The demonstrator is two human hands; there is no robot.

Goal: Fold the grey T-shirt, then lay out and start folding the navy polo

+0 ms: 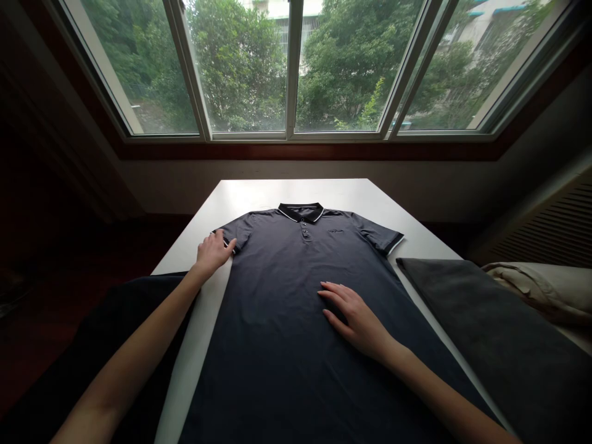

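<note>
A dark navy polo shirt (287, 308) lies spread flat, front side up, on a white table (259, 190). Its black collar with white edging points toward the window, and its buttons and a small chest mark show. At the cuff of the sleeve on the left, my left hand (214, 250) rests with fingers stretched over the fabric edge. My right hand (354, 317) is over the middle of the shirt's body, palm down, fingers spread apart. Neither hand visibly grips the cloth.
Dark cloth (134, 308) hangs over the table's left edge. On the right lies a folded dark grey garment (476, 308), with beige fabric (546, 283) beyond it. A wide window (291, 74) with trees outside is behind the table. A slatted panel (550, 222) stands at the far right.
</note>
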